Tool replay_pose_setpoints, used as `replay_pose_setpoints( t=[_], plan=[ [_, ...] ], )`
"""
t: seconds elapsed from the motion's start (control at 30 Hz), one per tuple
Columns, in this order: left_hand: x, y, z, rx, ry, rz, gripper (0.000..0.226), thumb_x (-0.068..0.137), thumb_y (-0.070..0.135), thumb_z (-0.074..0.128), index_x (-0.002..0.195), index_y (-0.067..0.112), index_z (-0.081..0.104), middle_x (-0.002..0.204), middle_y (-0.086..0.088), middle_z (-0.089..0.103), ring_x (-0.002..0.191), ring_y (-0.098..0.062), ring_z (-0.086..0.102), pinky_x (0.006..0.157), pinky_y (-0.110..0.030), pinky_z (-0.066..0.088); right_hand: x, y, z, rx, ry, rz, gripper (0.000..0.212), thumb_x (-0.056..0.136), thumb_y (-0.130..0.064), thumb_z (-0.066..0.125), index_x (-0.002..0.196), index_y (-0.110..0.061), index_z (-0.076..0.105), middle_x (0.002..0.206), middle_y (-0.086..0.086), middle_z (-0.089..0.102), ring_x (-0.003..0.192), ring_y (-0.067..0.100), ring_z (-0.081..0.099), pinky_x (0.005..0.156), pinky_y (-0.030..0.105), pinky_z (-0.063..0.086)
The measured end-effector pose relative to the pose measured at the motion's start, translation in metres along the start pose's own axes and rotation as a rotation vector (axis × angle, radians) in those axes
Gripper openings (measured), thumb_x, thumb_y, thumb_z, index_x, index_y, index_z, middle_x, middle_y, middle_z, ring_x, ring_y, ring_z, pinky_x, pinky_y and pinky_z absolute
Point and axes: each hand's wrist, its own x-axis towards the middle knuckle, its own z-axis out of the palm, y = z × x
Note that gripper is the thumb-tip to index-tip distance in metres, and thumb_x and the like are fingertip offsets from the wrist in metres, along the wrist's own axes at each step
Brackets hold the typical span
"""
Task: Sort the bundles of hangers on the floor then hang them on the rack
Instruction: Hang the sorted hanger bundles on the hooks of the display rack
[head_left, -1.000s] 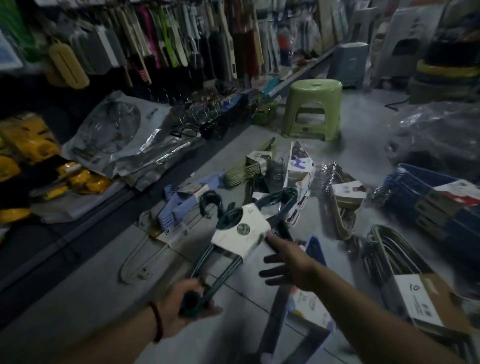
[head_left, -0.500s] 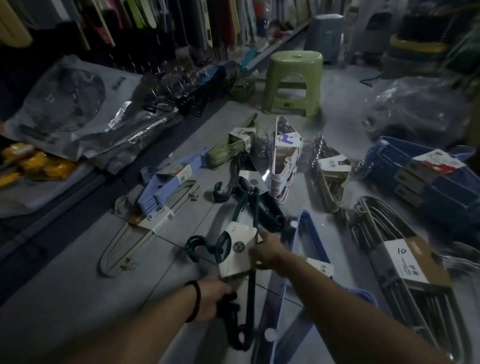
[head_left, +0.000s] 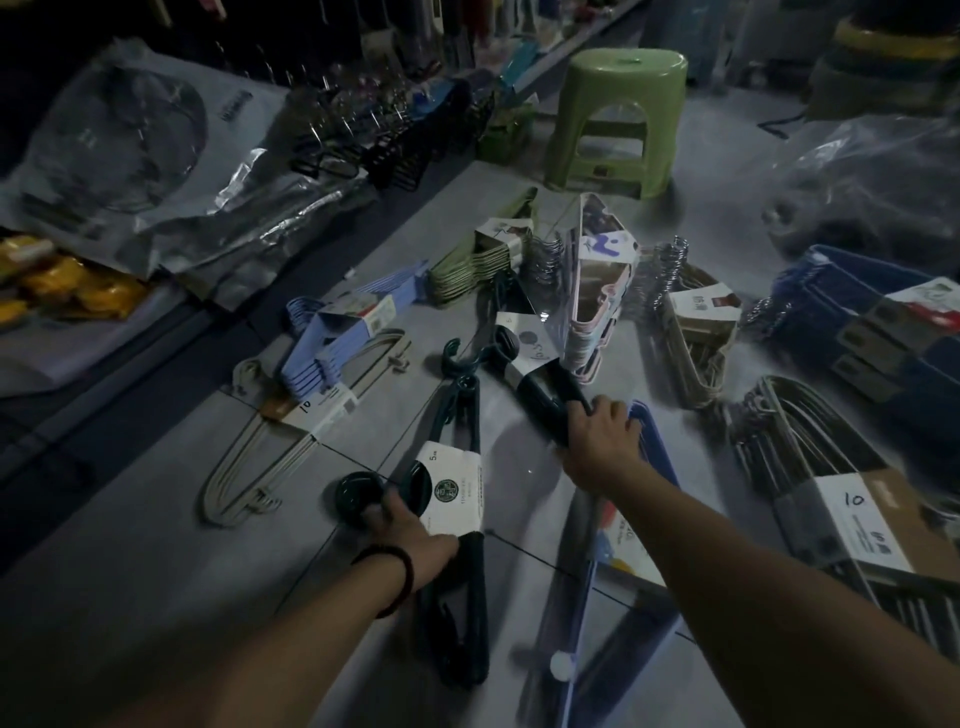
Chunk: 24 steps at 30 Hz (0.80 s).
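Floor (head_left: 156, 597): grey tile, dim light. Landmark is the green stool (head_left: 618, 119) at the far end. The rack cannot be made out in the dark behind it.

Hanger bundles fan out on the near side of the stool. The boxed bundle (head_left: 852, 514) marked 10 lies well to its near right, the pale blue bundle (head_left: 332, 343) to its near left. Two dark green bundles lie between, straight this side of the stool.
- Farther green bundle (head_left: 540, 384): the right hand (head_left: 597, 431) is wrapped firmly round its shoulder end.
- Nearer green bundle (head_left: 457, 499), white label: the left hand (head_left: 400, 525) is on its hook end, fingers curled over the round hook.

Risks, as judged:
- The farther bundle's hooks sit among the wire hooks of its neighbours. A straight pull could snag one and drag it along.
- The paper bands look like all that binds the hangers. A one-ended lift could let them slide out.

Room: bare tile lies near left of the stool, beside the dark shelf base (head_left: 130, 405). The near right is crowded, with bundles touching.
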Motion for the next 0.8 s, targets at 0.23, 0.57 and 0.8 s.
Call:
replay_pose_setpoints(
  t=[0.23,0.57,0.8],
  plan=[
    [-0.001,0.026,0.015,0.08,-0.078,0.04,0.11,0.084,0.053,0.075,0.159,0.049,-0.005,0.156,-0.02,0.009,0.135,-0.036,0.041,0.117,-0.036,0.035,0.015,0.004,0.019,0.002,-0.135,0.097,0.089,0.088,-0.035,0.067,0.161,-0.03,0.018,0.163,0.027,0.015,0.152,0.055,-0.006,0.118,0.077,0.0],
    [-0.011,0.011,0.025,0.437,-0.186,0.048,0.115,0.082,0.069,0.065,0.159,0.037,-0.015,0.156,-0.024,0.002,0.138,-0.04,0.038,0.116,-0.042,0.04,-0.023,-0.031,0.053,-0.09,-0.139,-0.047,0.082,0.088,-0.046,0.068,0.154,-0.016,0.03,0.144,0.026,0.044,0.136,0.045,0.041,0.117,0.066,0.023],
    [-0.021,0.008,0.022,0.392,-0.179,0.087,0.11,0.08,0.064,0.072,0.157,0.04,-0.004,0.156,-0.02,0.007,0.136,-0.041,0.039,0.11,-0.043,0.045,-0.003,-0.027,-0.004,0.688,-0.054,-0.103,0.025,0.097,-0.026,0.07,0.113,-0.018,0.053,0.105,0.008,0.07,0.086,0.022,0.072,0.08,0.04,0.062]
  ],
)
